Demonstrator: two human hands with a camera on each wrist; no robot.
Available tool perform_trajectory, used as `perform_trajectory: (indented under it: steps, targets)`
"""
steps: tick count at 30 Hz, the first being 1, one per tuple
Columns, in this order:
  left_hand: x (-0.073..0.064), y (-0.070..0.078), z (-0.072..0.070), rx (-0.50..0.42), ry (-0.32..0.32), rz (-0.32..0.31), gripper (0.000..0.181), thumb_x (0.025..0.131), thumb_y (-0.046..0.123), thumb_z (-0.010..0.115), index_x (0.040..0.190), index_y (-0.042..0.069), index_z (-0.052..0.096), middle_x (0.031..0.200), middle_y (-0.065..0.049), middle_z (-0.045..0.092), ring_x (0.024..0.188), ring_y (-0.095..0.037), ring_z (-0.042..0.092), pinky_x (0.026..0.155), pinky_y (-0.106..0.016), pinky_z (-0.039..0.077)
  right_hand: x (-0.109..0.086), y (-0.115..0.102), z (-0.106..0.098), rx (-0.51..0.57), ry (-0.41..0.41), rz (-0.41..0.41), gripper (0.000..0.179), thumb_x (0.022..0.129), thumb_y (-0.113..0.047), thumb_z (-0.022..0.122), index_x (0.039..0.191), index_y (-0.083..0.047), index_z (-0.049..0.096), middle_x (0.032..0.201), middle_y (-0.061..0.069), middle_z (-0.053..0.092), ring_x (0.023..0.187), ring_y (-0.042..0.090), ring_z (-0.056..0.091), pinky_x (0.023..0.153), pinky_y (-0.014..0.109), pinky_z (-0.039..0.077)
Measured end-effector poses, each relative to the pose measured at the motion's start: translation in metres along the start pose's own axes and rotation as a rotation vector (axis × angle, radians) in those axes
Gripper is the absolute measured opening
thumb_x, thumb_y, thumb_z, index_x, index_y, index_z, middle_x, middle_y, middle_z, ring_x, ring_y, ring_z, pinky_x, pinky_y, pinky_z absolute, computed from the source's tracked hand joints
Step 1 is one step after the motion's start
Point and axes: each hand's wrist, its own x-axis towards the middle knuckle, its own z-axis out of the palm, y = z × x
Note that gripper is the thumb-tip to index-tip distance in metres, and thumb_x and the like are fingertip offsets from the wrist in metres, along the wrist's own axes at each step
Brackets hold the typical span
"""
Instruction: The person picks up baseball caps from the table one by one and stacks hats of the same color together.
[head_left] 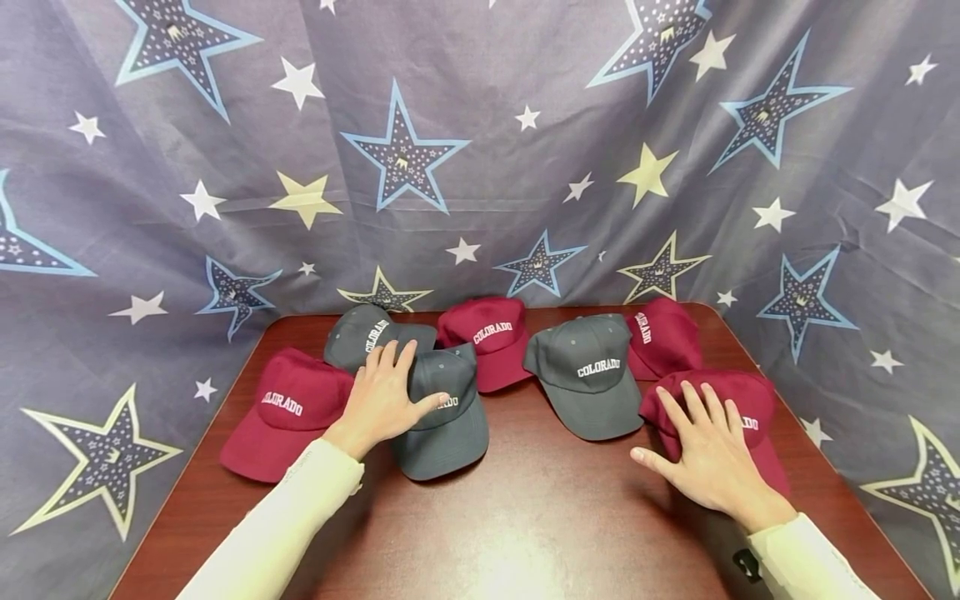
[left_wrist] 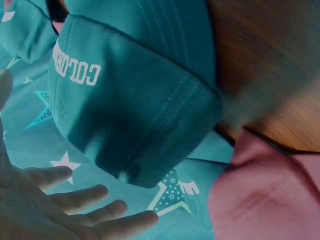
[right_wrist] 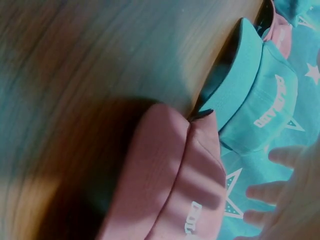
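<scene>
My left hand (head_left: 384, 398), fingers straight and spread, overlaps a grey "COLORADO" cap (head_left: 444, 443) left of the middle. The left wrist view has that cap (left_wrist: 125, 105) apart from the fingers, in a teal tint. On the right, my right hand (head_left: 708, 457) is likewise spread flat, in front of a maroon cap (head_left: 756, 392) and partly hiding its lettering. The right wrist view has this cap (right_wrist: 160, 170) tinted pink, with the fingers off to its side and finger shadows across its crown. Nothing is held in either hand.
More caps stand along the brown table (head_left: 510, 517): maroon ones at left (head_left: 277, 437), back centre (head_left: 498, 362) and back right (head_left: 671, 337), grey ones at back left (head_left: 348, 333) and right of centre (head_left: 588, 404). A star-patterned cloth (head_left: 480, 150) hangs behind.
</scene>
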Motion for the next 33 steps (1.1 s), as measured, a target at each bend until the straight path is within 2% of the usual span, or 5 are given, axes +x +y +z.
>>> perform_trajectory:
  steps: [8, 13, 18, 22, 33]
  targets:
    - [0.012, 0.004, 0.009, 0.005, -0.055, -0.058, 0.100, 0.082, 0.070, 0.071, 0.152, 0.006, 0.043, 0.143, -0.026, 0.047, 0.135, -0.048, 0.039, 0.098, -0.075, 0.040, 0.000, 0.000, 0.001, -0.001, 0.011, 0.000, 0.098, 0.082, -0.071, 0.070, 0.154, -0.009, 0.044, 0.154, 0.033, 0.035, 0.145, 0.056, 0.021, 0.116, 0.073, 0.006]
    - [0.013, 0.003, 0.015, -0.010, -0.088, -0.074, 0.097, 0.080, 0.068, 0.075, 0.150, 0.008, 0.046, 0.132, -0.027, 0.052, 0.127, -0.047, 0.045, 0.090, -0.074, 0.045, -0.001, -0.001, 0.002, -0.002, 0.013, -0.002, 0.099, 0.082, -0.072, 0.069, 0.153, -0.008, 0.045, 0.154, 0.033, 0.035, 0.144, 0.056, 0.021, 0.115, 0.073, 0.007]
    - [0.012, 0.000, 0.016, -0.029, -0.116, -0.062, 0.080, 0.086, 0.055, 0.077, 0.145, 0.008, 0.052, 0.121, -0.028, 0.054, 0.118, -0.048, 0.052, 0.088, -0.067, 0.050, -0.001, 0.000, 0.003, 0.003, 0.011, 0.001, 0.098, 0.082, -0.072, 0.069, 0.153, -0.008, 0.045, 0.154, 0.033, 0.035, 0.145, 0.056, 0.021, 0.116, 0.072, 0.006]
    - [0.012, -0.002, 0.015, -0.051, -0.124, -0.045, 0.069, 0.091, 0.047, 0.075, 0.143, 0.007, 0.053, 0.117, -0.028, 0.055, 0.112, -0.046, 0.055, 0.087, -0.064, 0.052, -0.002, 0.000, 0.002, 0.003, 0.009, 0.007, 0.098, 0.082, -0.072, 0.069, 0.153, -0.008, 0.045, 0.154, 0.033, 0.035, 0.144, 0.056, 0.021, 0.116, 0.073, 0.007]
    - [0.012, -0.002, 0.008, -0.111, -0.162, 0.007, 0.054, 0.097, 0.036, 0.070, 0.141, 0.008, 0.055, 0.107, -0.024, 0.057, 0.103, -0.043, 0.055, 0.088, -0.060, 0.051, -0.002, 0.000, 0.002, -0.006, 0.018, 0.001, 0.098, 0.081, -0.071, 0.071, 0.152, -0.008, 0.046, 0.153, 0.034, 0.035, 0.143, 0.057, 0.022, 0.115, 0.073, 0.008]
